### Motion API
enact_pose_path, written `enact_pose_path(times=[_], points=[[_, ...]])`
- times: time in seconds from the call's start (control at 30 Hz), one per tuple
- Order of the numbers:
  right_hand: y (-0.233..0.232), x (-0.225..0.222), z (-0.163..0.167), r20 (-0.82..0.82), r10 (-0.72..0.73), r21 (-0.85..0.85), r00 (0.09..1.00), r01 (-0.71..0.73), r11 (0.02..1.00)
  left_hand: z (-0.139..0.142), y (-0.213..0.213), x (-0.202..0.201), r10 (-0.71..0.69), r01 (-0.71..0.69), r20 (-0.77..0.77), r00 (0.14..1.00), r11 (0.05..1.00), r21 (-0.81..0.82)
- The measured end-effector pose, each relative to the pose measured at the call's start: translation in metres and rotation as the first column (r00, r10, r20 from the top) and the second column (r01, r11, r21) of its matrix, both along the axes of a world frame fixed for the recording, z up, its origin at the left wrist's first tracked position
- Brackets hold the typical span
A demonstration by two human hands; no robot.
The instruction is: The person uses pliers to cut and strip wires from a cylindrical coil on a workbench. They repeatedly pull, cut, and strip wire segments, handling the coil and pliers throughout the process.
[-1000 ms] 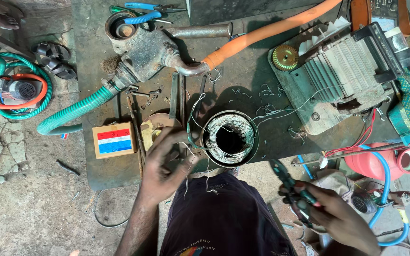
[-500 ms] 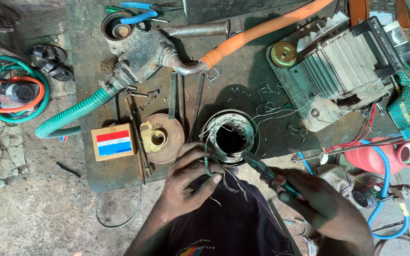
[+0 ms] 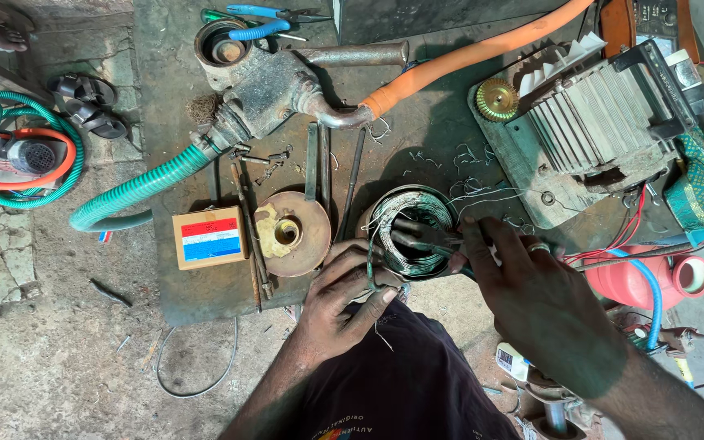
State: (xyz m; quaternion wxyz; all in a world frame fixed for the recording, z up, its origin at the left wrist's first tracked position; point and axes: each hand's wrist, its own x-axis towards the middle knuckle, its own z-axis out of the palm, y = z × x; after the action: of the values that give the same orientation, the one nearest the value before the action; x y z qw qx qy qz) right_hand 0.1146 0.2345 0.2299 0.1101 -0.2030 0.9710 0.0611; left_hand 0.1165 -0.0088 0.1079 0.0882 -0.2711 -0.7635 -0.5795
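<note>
Far to the left of the fingers, a coiled green ribbed hose [image 3: 136, 189] runs up to a grimy grey metal pump body [image 3: 266, 90]. Nearer, a small orange cardboard box with a red, white and blue label [image 3: 209, 237] sits on the dark, stained worktop [image 3: 197, 289], and just beside the left hand lies a rusty round metal end cover [image 3: 291, 232].

The left hand [image 3: 340, 305] grips the near rim of the round motor stator wound with grey wire [image 3: 411, 232], its fingers [image 3: 368, 277] pinching a thin wire strand there. The stator sits at the worktop's front edge, between both hands. The right hand [image 3: 543, 305] reaches over it from the right, its fingers [image 3: 476, 236] closed on a dark slim tool whose tip goes into the bore; the tool's kind cannot be told.

This looks like work on the winding inside the stator. The next move calls for steadying the rim while working the tip carefully among the wires. Beyond the right hand stands a grey finned metal motor housing [image 3: 592, 130].
</note>
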Motion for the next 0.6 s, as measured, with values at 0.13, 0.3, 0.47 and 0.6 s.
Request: enact_pose_path(times=[0.13, 0.3, 0.47, 0.6], points=[[-0.010, 0.000, 0.000, -0.229, 0.153, 0.155, 0.961, -0.119, 0.981, -0.008, -0.003, 0.001, -0.016, 0.016, 0.002, 1.000, 1.000, 0.009], [-0.014, 0.003, 0.000, -0.345, 0.181, 0.220, 0.921, -0.108, 0.970, -0.013, -0.007, -0.001, -0.012, 0.012, -0.006, 1.000, 1.000, -0.024], [-0.018, 0.008, 0.001, -0.442, 0.190, 0.164, 0.876, -0.129, 0.978, -0.011, -0.006, -0.001, -0.019, 0.019, -0.005, 1.000, 0.999, -0.029], [-0.017, 0.002, 0.002, -0.054, -0.060, -0.070, 0.997, 0.056, 0.996, -0.010, -0.005, -0.002, -0.021, 0.021, -0.018, 1.000, 0.999, -0.024]])
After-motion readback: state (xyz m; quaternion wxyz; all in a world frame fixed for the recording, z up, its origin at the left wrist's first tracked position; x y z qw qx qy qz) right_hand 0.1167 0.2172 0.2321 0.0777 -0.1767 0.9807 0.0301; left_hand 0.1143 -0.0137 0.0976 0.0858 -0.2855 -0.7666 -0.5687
